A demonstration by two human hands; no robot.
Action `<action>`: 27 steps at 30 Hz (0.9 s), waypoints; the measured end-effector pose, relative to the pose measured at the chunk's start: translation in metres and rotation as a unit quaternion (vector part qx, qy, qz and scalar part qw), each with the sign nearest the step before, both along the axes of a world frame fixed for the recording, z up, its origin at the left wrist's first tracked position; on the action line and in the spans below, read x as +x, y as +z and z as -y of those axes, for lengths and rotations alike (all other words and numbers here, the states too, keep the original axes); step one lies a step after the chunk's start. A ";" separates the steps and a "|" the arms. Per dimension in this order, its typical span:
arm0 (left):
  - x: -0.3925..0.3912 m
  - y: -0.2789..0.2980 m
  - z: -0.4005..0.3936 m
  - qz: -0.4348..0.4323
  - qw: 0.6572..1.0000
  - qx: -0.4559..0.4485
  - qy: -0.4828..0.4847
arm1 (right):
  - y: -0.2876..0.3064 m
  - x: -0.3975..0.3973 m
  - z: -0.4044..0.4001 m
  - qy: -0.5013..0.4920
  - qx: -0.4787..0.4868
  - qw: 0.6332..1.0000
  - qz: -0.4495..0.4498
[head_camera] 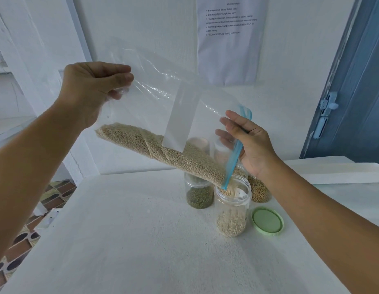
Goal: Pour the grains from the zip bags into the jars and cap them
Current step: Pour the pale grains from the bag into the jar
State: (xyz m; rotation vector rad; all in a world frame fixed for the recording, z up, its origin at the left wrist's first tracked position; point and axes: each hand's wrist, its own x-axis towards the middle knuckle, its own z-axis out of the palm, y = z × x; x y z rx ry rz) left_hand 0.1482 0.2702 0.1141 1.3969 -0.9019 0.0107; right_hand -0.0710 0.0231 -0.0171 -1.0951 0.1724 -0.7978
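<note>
Zip bag (173,102) pinched in fingers of left hand (93,92) and right hand (251,143), mouth over jar (232,205) rim.

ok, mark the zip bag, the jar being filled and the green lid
zip bag (163,85), head view, on the clear film above the grains.
jar being filled (232,209), head view, on its clear side wall above the grain level.
green lid (267,220), head view, on the middle of its flat disc.
</note>
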 end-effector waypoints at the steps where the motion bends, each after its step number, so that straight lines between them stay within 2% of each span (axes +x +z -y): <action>1: 0.000 0.000 0.000 0.001 1.000 0.000 -0.001 | 0.000 0.000 0.000 0.001 0.000 1.000 0.001; 27: -0.004 0.003 -0.001 0.001 1.000 0.010 0.001 | -0.001 0.001 -0.001 0.000 0.001 1.000 0.006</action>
